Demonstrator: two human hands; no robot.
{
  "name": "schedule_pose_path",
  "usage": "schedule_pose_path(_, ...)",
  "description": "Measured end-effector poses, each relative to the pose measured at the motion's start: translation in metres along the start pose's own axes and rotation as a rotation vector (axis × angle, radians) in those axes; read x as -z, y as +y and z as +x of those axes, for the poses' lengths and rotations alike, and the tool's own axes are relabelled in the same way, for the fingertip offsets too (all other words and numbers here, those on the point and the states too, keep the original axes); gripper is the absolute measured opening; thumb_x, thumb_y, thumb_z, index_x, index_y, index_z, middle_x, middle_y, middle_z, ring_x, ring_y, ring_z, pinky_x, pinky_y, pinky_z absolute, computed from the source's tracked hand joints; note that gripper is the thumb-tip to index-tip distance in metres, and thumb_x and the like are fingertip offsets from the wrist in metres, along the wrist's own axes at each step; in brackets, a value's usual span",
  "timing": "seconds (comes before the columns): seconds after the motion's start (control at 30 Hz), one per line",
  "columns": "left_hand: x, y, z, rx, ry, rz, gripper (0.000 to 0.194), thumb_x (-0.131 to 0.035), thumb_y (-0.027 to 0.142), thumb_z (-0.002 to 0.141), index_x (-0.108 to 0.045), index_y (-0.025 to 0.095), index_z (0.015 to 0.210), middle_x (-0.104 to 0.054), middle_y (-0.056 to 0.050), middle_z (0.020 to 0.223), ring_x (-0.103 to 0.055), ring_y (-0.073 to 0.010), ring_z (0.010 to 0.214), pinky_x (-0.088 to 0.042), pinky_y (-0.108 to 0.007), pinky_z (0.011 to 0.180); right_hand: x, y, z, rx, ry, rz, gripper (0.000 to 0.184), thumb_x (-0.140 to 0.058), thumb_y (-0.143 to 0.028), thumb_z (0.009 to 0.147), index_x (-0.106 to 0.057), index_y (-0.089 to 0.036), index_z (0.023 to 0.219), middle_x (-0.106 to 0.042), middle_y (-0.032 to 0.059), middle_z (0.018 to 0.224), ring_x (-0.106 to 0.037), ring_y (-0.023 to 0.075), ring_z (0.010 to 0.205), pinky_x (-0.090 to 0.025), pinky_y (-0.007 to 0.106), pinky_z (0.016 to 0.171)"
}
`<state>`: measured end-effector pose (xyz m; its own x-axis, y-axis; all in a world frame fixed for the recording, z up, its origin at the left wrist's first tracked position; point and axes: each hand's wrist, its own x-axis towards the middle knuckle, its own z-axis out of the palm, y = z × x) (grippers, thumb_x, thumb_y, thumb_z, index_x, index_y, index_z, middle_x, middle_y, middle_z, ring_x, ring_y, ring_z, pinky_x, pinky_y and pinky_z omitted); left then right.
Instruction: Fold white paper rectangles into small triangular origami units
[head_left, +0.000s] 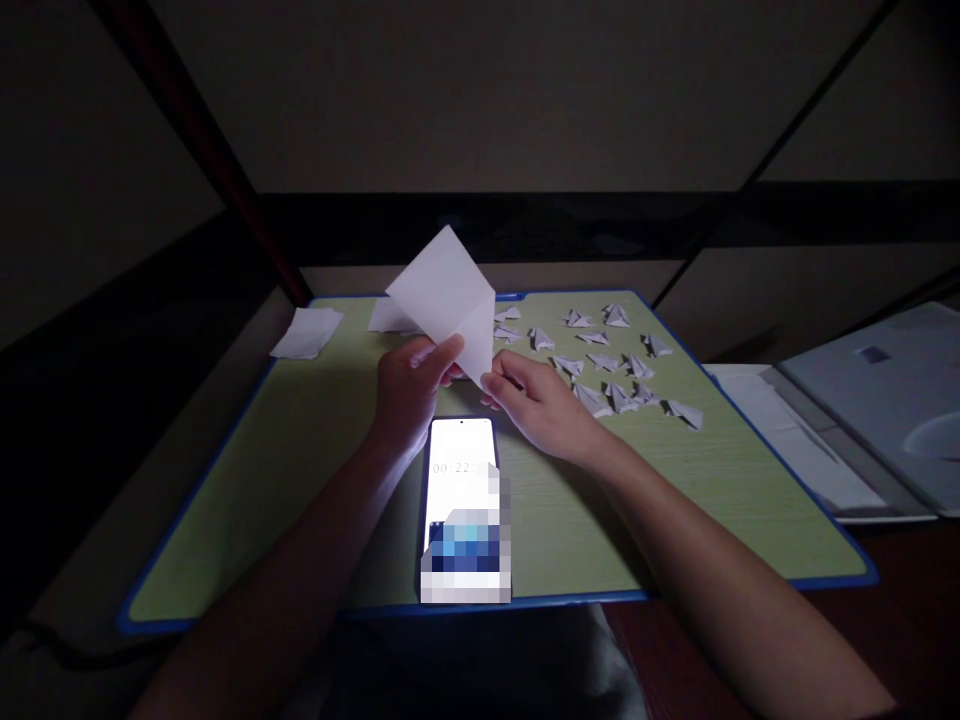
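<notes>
Left hand point(411, 385) fingers pinch the folded paper sheet point(448, 300) at its lower edge; right hand point(541, 405) pinches the bottom corner. Sheet is lifted above the phone point(461, 500) (lit). Folded pieces point(619, 365) lie right of the fingers. Risk: uneven pinch skews the crease.

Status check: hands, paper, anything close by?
Left hand and right hand both grip folded paper sheet, raised. Phone lit beneath. Folded pieces lie right.
</notes>
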<state>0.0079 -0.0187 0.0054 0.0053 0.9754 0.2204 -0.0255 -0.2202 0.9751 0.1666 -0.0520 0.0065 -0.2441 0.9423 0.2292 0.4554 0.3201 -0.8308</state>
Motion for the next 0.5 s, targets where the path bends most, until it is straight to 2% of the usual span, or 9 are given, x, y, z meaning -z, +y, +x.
schedule_pose_path(0.17,-0.0044,0.0001,-0.0040,0.027,-0.017,-0.033,0.028,-0.069,0.038,0.078,-0.059,0.020,0.060,-0.061,0.000,0.059,-0.051,-0.0097,0.052,-0.042,-0.026,0.053,0.0020,0.0020,0.0020,0.022,0.098,0.054,0.033,-0.049,-0.045,0.096,-0.050,-0.020,0.074,-0.055,-0.0007,0.070,-0.049,0.0135,0.063,-0.034,0.029,0.060)
schedule_pose_path(0.23,-0.0061,-0.0014,-0.0049,0.047,-0.017,-0.058,0.028,-0.070,0.038,0.077,-0.059,0.019,0.060,-0.060,0.000,0.057,-0.051,-0.0093,0.051,-0.041,-0.025,0.052,0.0031,0.0028,0.0025,0.035,0.120,0.055,0.033,-0.051,-0.044,0.095,-0.049,-0.020,0.072,-0.054,-0.0015,0.067,-0.047,0.0128,0.061,-0.034,0.029,0.059)
schedule_pose_path(0.5,-0.0088,-0.0057,-0.0045,0.073,-0.038,-0.149,0.027,-0.071,0.035,0.078,-0.057,0.019,0.061,-0.057,0.002,0.054,-0.050,-0.0078,0.049,-0.039,-0.024,0.051,0.0009,0.0070,0.0005,0.036,0.079,0.146,0.031,-0.048,-0.046,0.097,-0.047,-0.021,0.078,-0.056,-0.0014,0.068,-0.054,0.0141,0.063,-0.039,0.029,0.062)
